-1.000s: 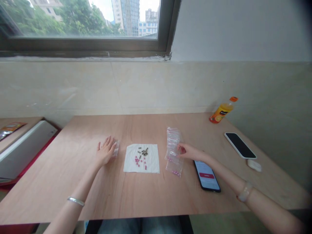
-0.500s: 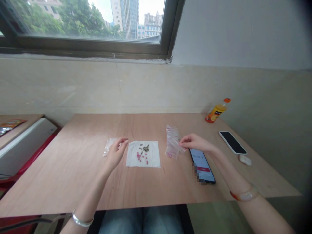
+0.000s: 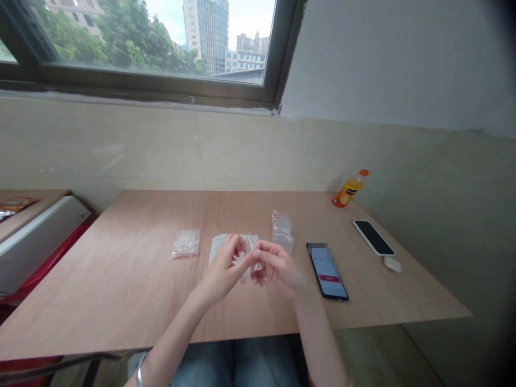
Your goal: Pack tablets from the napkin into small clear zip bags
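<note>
My left hand (image 3: 222,269) and my right hand (image 3: 278,267) meet above the white paper sheet (image 3: 217,244) at the middle of the wooden table (image 3: 121,290). Together they pinch a small clear plastic bag (image 3: 250,252) by its top edge. The hands hide most of the sheet and the small pink and dark pieces that lie on it. A filled clear bag (image 3: 186,243) lies flat to the left of the sheet. A stack of clear bags (image 3: 282,229) lies to the right of it.
A phone with a lit screen (image 3: 327,270) lies right of my hands. Farther right are a dark phone (image 3: 373,237) and a small white object (image 3: 391,263). An orange juice bottle (image 3: 349,190) stands by the wall. A white box (image 3: 36,236) sits at the left.
My left hand left the bag at the left and came to the middle. My right hand lifted one bag off the stack and brought it over the sheet, where both hands now grip it.
</note>
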Motion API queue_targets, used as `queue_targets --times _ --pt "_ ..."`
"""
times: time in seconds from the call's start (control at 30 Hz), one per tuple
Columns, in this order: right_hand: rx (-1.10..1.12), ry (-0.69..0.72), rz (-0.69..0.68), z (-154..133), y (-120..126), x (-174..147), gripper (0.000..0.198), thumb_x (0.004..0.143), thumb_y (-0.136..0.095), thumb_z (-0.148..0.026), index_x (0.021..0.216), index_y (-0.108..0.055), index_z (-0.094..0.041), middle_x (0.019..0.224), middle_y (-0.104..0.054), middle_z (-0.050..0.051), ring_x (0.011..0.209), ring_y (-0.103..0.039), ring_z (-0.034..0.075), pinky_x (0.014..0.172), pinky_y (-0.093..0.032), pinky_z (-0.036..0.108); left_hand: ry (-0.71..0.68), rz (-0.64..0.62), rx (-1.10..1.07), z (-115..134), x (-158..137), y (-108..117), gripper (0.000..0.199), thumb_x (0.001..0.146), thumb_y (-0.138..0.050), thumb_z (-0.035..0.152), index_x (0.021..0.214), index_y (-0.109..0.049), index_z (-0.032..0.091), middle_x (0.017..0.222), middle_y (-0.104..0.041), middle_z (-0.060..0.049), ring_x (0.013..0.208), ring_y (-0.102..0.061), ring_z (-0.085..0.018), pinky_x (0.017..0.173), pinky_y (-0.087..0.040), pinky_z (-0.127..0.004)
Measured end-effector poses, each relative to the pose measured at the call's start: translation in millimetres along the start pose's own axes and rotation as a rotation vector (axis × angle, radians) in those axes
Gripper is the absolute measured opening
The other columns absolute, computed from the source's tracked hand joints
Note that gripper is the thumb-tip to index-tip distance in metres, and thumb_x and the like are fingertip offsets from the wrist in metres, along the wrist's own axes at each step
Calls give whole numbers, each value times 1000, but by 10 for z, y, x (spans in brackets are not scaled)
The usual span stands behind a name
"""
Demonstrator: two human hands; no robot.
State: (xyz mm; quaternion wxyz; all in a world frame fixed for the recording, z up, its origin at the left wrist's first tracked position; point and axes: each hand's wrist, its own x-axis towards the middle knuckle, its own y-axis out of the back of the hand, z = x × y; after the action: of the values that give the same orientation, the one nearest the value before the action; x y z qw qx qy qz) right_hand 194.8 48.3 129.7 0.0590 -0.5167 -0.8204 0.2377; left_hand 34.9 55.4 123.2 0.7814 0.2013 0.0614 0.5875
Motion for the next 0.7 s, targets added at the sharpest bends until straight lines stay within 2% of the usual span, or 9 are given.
queue_targets --times 0.07,0.1,0.2,0.27,0.4,0.47,0.57,0.63,0.7 --pt "102 -1 -5 222 -78 -79 31 77 -71 -41 72 -53 -16 57 -58 -3 48 -60 11 37 -38 16 21 -24 -118 -148 -109 9 38 81 -62 49 105 -53 20 106 -59 -6 96 -56 -18 73 -46 -26" --pt "138 -4 -3 316 -99 -114 31 77 -71 -41 72 -53 -16 57 -58 -2 48 -60 11 37 -39 16 45 -87 -200 -224 -166 9 41 80 -63 49 107 -52 20 107 -60 -7 96 -58 -18 74 -47 -27" --pt "158 -37 -17 497 -119 -200 31 79 -69 -42 73 -55 -14 58 -61 0 49 -62 12 37 -43 16 208 -359 -458 -386 -326 -3 41 80 -59 56 90 -54 16 78 -64 -4 69 -63 -16 59 -48 -26" --pt "106 -83 -39 534 -109 -249 31 79 -69 -42 73 -58 -13 60 -62 1 51 -63 13 39 -47 18 317 -429 -526 -424 -403 -7 43 77 -62 58 81 -53 16 64 -60 0 53 -59 -13 48 -41 -22" --pt "-62 -204 -75 482 -68 -353 32 74 -74 -41 73 -61 -12 66 -64 2 57 -65 14 46 -52 22 367 -390 -395 -415 -466 34 41 69 -72 50 65 -51 15 55 -48 5 47 -44 -6 45 -29 -18" --pt "-155 -218 -80 443 -60 -396 33 72 -75 -42 72 -64 -11 67 -65 3 57 -63 12 53 -52 23 352 -400 -307 -400 -469 60 40 68 -73 47 61 -50 15 53 -39 8 48 -36 -5 45 -25 -19" --pt "-235 -203 -47 426 -78 -432 34 69 -77 -43 68 -66 -10 64 -66 3 57 -60 9 61 -50 23 331 -422 -234 -358 -465 67 37 69 -72 45 62 -49 16 55 -35 8 51 -32 -7 47 -22 -20" --pt "-236 -194 1 447 -96 -436 34 64 -81 -42 65 -65 -11 62 -65 1 56 -58 9 61 -48 24 274 -343 -195 -308 -464 53 36 68 -73 43 66 -48 18 60 -38 7 56 -36 -9 51 -26 -21" --pt "-221 -180 65 488 -106 -430 35 58 -84 -40 62 -63 -13 60 -63 0 55 -57 9 59 -46 24 164 -146 -99 -248 -469 38 36 64 -77 40 71 -49 19 72 -46 3 68 -44 -13 61 -34 -23"
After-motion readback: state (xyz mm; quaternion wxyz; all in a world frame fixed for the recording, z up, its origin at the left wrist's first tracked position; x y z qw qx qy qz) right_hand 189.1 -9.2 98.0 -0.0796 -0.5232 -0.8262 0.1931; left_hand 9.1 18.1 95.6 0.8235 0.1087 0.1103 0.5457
